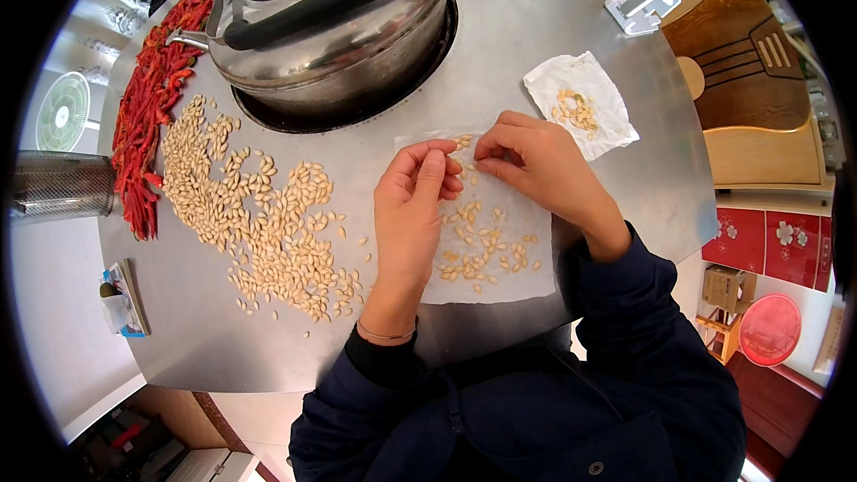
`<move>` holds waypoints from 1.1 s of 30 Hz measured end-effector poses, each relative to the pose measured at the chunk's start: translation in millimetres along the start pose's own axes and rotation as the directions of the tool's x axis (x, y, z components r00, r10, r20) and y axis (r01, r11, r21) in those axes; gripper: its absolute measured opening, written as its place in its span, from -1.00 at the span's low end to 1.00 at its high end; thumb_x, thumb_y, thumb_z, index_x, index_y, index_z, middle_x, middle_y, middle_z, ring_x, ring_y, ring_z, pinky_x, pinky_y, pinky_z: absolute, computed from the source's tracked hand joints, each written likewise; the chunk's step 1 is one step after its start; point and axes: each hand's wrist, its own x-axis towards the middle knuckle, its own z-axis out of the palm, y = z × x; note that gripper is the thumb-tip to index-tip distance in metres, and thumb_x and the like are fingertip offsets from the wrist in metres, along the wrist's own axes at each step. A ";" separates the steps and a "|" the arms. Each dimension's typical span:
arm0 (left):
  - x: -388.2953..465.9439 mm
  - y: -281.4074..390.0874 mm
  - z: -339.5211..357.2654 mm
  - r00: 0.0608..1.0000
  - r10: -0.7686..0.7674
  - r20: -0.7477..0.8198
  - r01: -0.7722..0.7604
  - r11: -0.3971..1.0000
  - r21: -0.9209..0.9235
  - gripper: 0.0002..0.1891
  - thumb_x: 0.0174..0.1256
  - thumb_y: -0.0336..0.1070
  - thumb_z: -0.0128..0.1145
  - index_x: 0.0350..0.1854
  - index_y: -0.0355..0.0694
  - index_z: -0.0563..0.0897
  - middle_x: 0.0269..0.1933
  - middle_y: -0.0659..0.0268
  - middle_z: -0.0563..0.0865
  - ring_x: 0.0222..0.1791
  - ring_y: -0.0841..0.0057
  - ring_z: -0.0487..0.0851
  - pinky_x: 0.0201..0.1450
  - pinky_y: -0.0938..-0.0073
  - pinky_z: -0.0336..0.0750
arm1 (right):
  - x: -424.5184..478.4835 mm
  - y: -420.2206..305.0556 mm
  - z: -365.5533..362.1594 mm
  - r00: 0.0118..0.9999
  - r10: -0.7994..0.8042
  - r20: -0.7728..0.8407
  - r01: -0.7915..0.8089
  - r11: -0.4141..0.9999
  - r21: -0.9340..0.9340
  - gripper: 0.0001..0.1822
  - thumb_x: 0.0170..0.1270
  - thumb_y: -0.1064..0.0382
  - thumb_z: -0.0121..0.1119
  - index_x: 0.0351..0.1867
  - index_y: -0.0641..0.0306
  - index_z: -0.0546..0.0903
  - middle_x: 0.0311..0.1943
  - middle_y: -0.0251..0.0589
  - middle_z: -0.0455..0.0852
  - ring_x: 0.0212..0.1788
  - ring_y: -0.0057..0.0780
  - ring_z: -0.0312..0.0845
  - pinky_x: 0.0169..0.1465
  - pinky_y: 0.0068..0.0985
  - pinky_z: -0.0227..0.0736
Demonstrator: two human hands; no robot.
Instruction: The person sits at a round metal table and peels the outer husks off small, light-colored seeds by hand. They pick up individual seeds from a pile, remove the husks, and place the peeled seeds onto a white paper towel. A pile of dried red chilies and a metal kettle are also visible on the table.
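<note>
My left hand is over the left part of a thin white paper sheet, its thumb tip against the bent index finger. Just to the right, my right hand has thumb and fingertips drawn together near the sheet's far edge. Whether either hand pinches a seed is hidden by the fingers. Several pale pumpkin seeds are scattered on the sheet, a few of them between my hands. A large spread of pumpkin seeds covers the metal table left of my left hand. Beyond my right hand, small yellowish pieces lie on a crumpled white tissue.
A big steel kettle with a black handle sits in the round recess of the metal table. Red chili peppers line the far left edge, by a mesh basket. A white folding stand and wooden chair are at right.
</note>
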 end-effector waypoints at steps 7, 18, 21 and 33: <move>0.2 0.5 -0.4 1.000 -0.012 0.004 0.012 0.999 0.031 -0.76 0.52 -0.27 -0.01 0.00 -0.32 0.61 -0.25 0.39 0.63 -0.30 0.71 0.53 -0.15 0.68 0.42 | -0.3 -0.2 1.4 1.000 0.002 -0.021 -0.002 1.000 -0.031 -0.87 0.17 0.38 0.30 -0.29 0.30 0.59 -0.42 -0.20 0.59 -0.42 -0.39 0.56 -0.30 -0.50 0.45; 0.6 1.6 0.0 0.999 -0.031 0.016 0.031 0.999 0.021 -0.78 0.51 -0.32 -0.02 -0.02 -0.33 0.62 -0.27 0.38 0.65 -0.37 0.75 0.49 -0.26 0.71 0.41 | 1.0 3.6 -2.2 0.974 0.225 -0.012 -0.196 0.874 0.444 -0.89 0.27 0.33 0.25 -0.26 0.33 0.62 -0.43 -0.40 0.64 -0.39 -0.69 0.46 -0.28 -0.63 0.40; 0.4 2.6 0.1 0.999 -0.035 0.013 0.034 0.999 0.039 -0.79 0.50 -0.33 -0.01 -0.03 -0.31 0.63 -0.27 0.37 0.65 -0.38 0.76 0.47 -0.28 0.72 0.40 | 1.3 6.9 -1.5 0.963 0.256 -0.083 -0.193 0.872 0.450 -0.89 0.27 0.34 0.25 -0.26 0.33 0.62 -0.43 -0.43 0.63 -0.39 -0.72 0.46 -0.28 -0.65 0.40; -1.6 3.4 2.8 0.999 0.048 0.000 -0.047 0.981 0.189 -0.79 0.45 -0.32 0.08 -0.04 -0.33 0.64 -0.28 0.38 0.69 -0.40 0.76 0.47 -0.31 0.72 0.39 | -2.1 -2.7 -9.9 0.978 0.202 -0.050 -0.164 0.898 0.407 -0.90 0.23 0.36 0.28 -0.26 0.31 0.64 -0.41 -0.39 0.68 -0.44 -0.68 0.48 -0.32 -0.64 0.41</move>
